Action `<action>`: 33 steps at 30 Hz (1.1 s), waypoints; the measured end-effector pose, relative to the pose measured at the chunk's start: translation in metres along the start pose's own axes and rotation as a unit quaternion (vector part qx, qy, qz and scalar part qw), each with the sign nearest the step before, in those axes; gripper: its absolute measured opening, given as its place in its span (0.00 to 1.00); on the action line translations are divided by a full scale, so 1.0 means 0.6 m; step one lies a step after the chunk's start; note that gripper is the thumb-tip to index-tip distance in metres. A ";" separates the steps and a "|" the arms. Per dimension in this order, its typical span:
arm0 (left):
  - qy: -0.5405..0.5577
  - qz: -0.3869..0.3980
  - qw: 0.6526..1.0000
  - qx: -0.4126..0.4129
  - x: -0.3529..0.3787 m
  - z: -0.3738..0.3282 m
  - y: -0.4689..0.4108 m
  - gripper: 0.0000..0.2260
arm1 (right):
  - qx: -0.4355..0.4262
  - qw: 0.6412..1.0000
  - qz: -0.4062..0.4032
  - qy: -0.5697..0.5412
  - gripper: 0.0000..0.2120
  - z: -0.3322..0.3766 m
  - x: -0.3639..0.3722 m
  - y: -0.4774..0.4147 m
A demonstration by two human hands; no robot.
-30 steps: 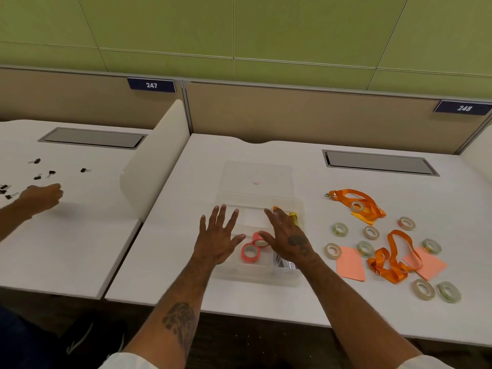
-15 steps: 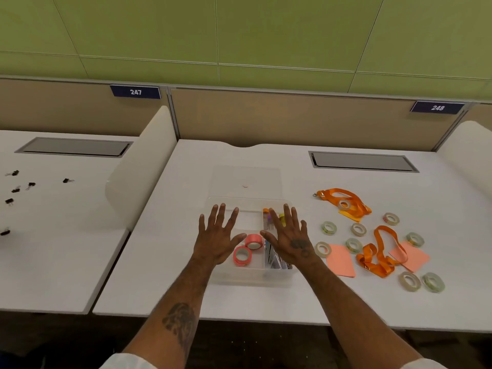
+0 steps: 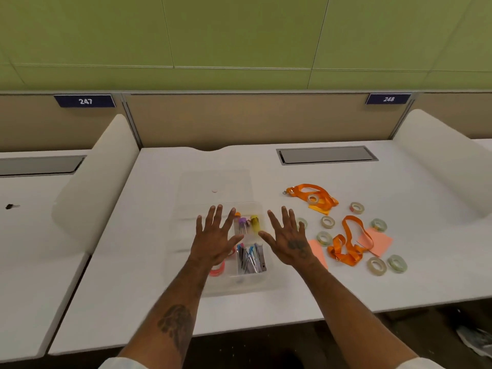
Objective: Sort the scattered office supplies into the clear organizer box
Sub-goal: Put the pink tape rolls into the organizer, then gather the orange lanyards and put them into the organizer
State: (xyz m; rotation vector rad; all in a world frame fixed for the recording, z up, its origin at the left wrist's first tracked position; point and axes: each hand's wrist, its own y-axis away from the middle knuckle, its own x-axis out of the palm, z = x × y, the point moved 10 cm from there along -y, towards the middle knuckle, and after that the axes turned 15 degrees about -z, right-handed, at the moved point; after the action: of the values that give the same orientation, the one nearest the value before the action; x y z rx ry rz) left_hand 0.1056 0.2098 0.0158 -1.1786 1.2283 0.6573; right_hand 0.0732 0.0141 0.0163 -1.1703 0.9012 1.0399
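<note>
Both hands flat, palms down, fingers spread wide and holding nothing. Left hand (image 3: 214,239) hovers over the left side of the clear organizer box (image 3: 234,284); right hand (image 3: 288,241) sits at the box's right edge, partly over the tabletop (image 3: 159,275). Cannot tell if either hand touches the box.

Box is at centre of the white tabletop, near the front edge, with its clear lid (image 3: 215,183) lying flat just behind it. Inside: pink tape rolls (image 3: 217,270) in the left part, mostly hidden under the left hand; a bunch of metal clips or tools (image 3: 251,258) in the front-right compartment — too blurred to name; small purple and yellow items (image 3: 249,222) in the back-right compartment.

Still loose on the tabletop to the right of the box: two orange lanyards (image 3: 346,243), one further back with a tape roll on it, several clear tape rolls (image 3: 376,266) scattered around them, and two pink sticky notes (image 3: 376,241) — one partly under the right hand's wrist.

A small black clip (image 3: 10,206) lies on the neighbouring desk at far left.
</note>
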 end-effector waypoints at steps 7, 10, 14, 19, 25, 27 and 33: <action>0.028 0.011 0.999 0.028 0.020 -0.101 -0.048 0.38 | 0.037 0.999 0.001 -0.004 0.41 -0.101 -0.014 0.002; 0.031 0.023 0.998 0.040 0.035 -0.158 -0.069 0.38 | 0.041 0.999 0.007 0.009 0.41 -0.158 -0.021 0.003; 0.057 0.039 0.996 0.057 0.063 -0.238 -0.094 0.38 | 0.058 0.998 0.020 0.022 0.40 -0.243 -0.026 0.008; 0.081 0.053 0.992 0.078 0.092 -0.328 -0.113 0.35 | 0.079 0.996 0.042 0.023 0.42 -0.338 -0.025 0.011; 0.101 0.096 0.986 0.094 0.124 -0.422 -0.131 0.34 | 0.100 0.992 0.053 0.050 0.33 -0.430 -0.030 0.018; 0.101 0.106 0.984 0.101 0.132 -0.450 -0.137 0.33 | 0.113 0.990 0.058 0.057 0.32 -0.461 -0.027 0.022; 0.124 0.154 0.976 0.094 0.168 -0.513 -0.140 0.31 | 0.148 0.985 0.062 0.067 0.32 -0.523 -0.015 0.029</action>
State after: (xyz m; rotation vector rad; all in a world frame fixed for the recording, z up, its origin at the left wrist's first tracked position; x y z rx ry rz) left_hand 0.0972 -0.1225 -0.0247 -0.9386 1.6692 0.6166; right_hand 0.0458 -0.2950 -0.0350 -0.9518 1.2037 0.8957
